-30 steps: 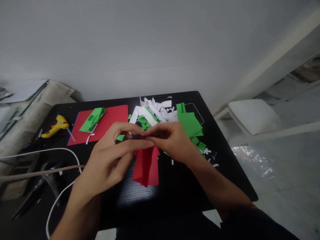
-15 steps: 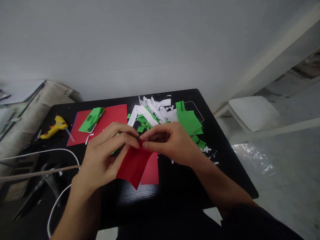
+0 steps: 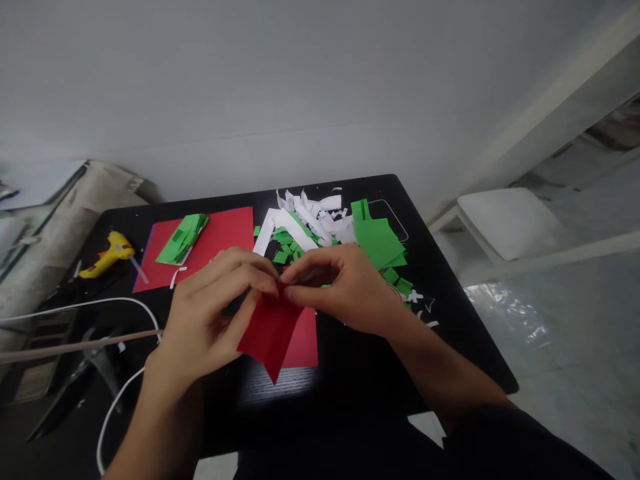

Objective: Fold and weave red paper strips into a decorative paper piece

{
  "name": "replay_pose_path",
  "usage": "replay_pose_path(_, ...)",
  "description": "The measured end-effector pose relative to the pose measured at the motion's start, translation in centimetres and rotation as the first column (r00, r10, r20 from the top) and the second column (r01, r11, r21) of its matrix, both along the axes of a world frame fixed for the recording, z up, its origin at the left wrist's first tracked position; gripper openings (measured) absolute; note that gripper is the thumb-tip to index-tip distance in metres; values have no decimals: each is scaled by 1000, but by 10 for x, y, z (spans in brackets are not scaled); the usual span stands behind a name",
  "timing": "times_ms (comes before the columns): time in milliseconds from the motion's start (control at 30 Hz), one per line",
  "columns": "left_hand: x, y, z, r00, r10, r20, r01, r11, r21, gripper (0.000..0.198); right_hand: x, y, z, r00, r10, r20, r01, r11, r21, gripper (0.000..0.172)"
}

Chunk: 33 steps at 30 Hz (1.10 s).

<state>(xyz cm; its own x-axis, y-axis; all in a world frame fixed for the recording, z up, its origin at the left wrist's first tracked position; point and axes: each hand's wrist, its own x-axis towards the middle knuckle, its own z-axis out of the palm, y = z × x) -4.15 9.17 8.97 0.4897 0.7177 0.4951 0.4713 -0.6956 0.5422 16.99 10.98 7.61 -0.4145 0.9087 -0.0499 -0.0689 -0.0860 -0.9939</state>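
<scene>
Between both hands, above the black table (image 3: pixel 360 373), is a bent piece of red paper (image 3: pixel 273 333). My left hand (image 3: pixel 210 313) is closed on its upper left edge, thumb below and fingers curled over the top. At the upper right edge, my right hand (image 3: pixel 340 283) pinches the same piece between thumb and forefinger. The paper hangs down to a pointed lower corner. Beneath it lies another red sheet (image 3: pixel 304 343), partly covered. Behind the hands is a heap of white paper strips (image 3: pixel 305 217) mixed with small green paper bits (image 3: pixel 284 247).
Green paper sheets (image 3: pixel 377 240) lie right of the heap. At the left, a folded green paper bundle (image 3: pixel 183 239) rests on a large red sheet (image 3: pixel 227 230). A yellow glue gun (image 3: pixel 113 253), scissors (image 3: pixel 90 357) and a white cable (image 3: pixel 113 407) are further left. A white stool (image 3: pixel 505 223) stands at right.
The red paper has tilted a little, its lower left corner shifting slightly right and its crease looking sharper. Both hands keep hold of it in nearly the same place.
</scene>
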Motion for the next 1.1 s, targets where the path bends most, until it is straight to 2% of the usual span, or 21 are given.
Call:
replay_pose_path(33,0,0,-1,1000,5,3,-5,1000,-10,1,0,0,0,1000,1,-5,-1,1000,-2,18)
replay_pose_path(133,2,-2,-2,999,0,35,1,1000,-18,14,-1,0,-1,999,9,-30,-9,1000,-16,21)
replay_pose_path(300,4,-3,-3,999,-3,52,5,999,-31,23,-1,0,-5,995,28,-100,-34,998,-57,16)
replay_pose_path(467,4,-3,-4,994,7,108,2,997,-79,19,1,3,-10,991,42,-128,-47,998,-41,18)
replay_pose_path(667,-1,-1,-8,979,152,135,-125,975,-186,16,4,9,-9,983,-2,-183,-2,1000,-25,19)
replay_pose_path(800,-4,-2,-10,986,128,103,-101,967,-235,15,4,9,-7,972,-50,-230,43,998,-35,18)
replay_pose_path(900,-4,-2,-10,987,126,104,-101,970,-220,14,2,8,-8,969,-51,-242,44,998,-33,17)
replay_pose_path(1000,-2,-2,-11,984,150,91,-129,971,-199,12,1,7,-8,973,-58,-224,63,998,12,17)
replay_pose_path(1100,-3,-2,-10,984,148,96,-128,974,-189,11,2,5,-6,984,-60,-169,82,989,123,13)
